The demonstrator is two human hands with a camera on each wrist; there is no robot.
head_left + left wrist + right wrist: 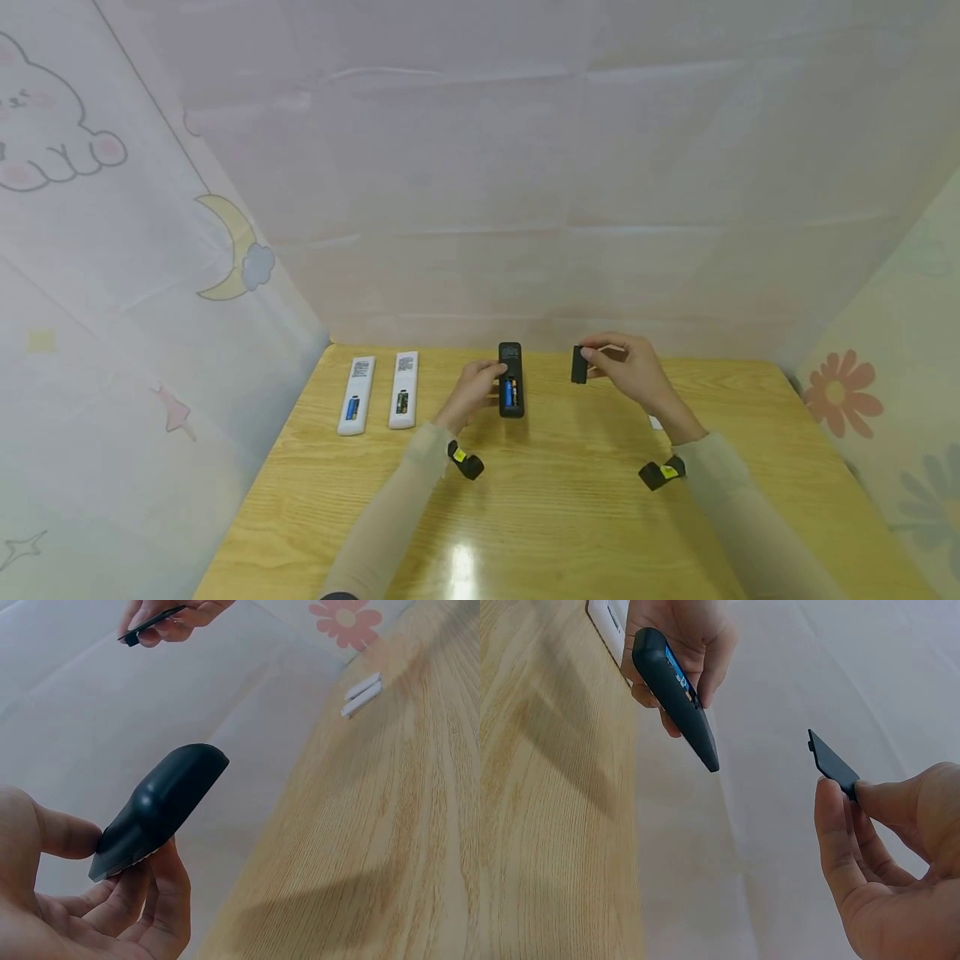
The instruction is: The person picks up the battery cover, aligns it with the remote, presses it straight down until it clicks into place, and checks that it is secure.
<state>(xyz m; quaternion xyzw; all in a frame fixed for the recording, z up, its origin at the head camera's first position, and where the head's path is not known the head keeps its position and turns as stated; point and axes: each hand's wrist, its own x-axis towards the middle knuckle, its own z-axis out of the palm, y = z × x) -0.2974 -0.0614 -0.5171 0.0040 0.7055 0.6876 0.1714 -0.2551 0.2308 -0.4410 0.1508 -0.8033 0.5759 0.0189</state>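
Note:
My left hand [472,390] grips a black remote control [511,354] above the table, its back facing up. In the open compartment of that remote lie a blue battery [508,392] and a second battery with an orange end [514,392]. My right hand [633,373] pinches a small black battery cover [579,365] between thumb and fingers, off to the right of the remote and apart from it. A little tab shows on the cover's edge in the right wrist view. The left wrist view has the remote's rounded underside [180,787] and hides its batteries.
Two white remotes [360,382] [407,379] lie backs up at the table's left, compartments uncovered with batteries inside. Two white pieces [364,696], likely covers, lie at the right, partly hidden by my right wrist in the head view. Cloth walls [450,275] border the wooden table [555,500].

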